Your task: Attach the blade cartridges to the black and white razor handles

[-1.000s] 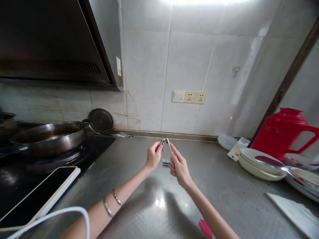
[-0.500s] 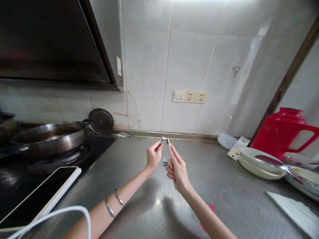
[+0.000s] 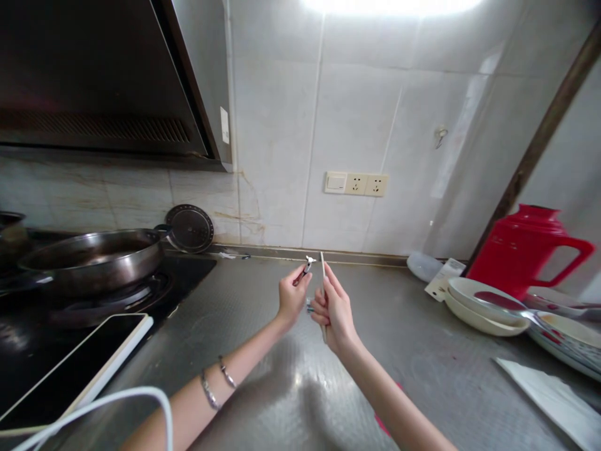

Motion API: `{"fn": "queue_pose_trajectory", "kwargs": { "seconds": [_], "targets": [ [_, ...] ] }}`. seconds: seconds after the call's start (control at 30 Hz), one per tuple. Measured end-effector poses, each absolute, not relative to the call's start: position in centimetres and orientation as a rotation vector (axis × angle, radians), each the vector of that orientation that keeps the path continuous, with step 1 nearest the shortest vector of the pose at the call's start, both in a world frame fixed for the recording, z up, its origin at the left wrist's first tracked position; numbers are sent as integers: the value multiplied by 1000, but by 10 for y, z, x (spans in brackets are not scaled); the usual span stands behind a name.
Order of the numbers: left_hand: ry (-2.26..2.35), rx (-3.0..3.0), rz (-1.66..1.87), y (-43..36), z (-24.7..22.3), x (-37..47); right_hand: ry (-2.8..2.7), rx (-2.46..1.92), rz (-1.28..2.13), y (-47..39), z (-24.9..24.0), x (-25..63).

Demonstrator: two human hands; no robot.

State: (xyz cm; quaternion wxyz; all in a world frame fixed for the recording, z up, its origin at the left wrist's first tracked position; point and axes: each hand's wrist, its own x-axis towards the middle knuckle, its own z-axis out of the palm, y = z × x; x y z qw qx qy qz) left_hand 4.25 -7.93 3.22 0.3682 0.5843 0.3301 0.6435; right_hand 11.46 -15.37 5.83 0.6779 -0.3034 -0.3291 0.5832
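My left hand [image 3: 292,297] is closed in a pinch on a small dark-handled tool [image 3: 303,274]. A white piece or blob [image 3: 310,259] sits at its upper tip; its exact kind is too small to tell. Just to the right, my right hand [image 3: 338,316] wraps round a slim pale stick [image 3: 323,275], held nearly upright and shaped like a toothbrush. A narrow gap separates its top from the tool. Behind my right fingers, a small bluish clear item [image 3: 309,305] is partly hidden. Both hands are above the grey metal counter [image 3: 253,376].
On the left, a steel pan [image 3: 94,263] stands on the black stove, with a phone [image 3: 79,369] and white cable [image 3: 136,393] nearer me. At the right are a red thermos jug [image 3: 521,250], stacked bowls [image 3: 483,319] and a white sheet [image 3: 549,394]. Wall sockets [image 3: 357,183] are ahead.
The pale stick has turned more edge-on and come away from the white-tipped tool, opening a gap between them. Both hands keep their holds. The view has shifted slightly.
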Motion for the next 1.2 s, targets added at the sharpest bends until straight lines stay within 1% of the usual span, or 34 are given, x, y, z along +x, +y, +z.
{"fn": "queue_pose_trajectory", "kwargs": {
  "seconds": [0.43, 0.6, 0.8, 0.97, 1.2],
  "targets": [
    [842, 1489, 1668, -86, 40, 43, -727, -663, 1252, -156, 61, 109],
    [825, 1491, 1674, -86, 41, 41, -720, -682, 1329, -164, 57, 100],
    [824, 1479, 1654, -87, 41, 43, -700, -623, 1257, -157, 61, 102],
    [830, 1472, 1673, -85, 44, 41, -708, -661, 1337, -163, 58, 99],
    [771, 1436, 1700, -85, 41, 43, -683, -629, 1300, -163, 65, 100]
  ]
}}
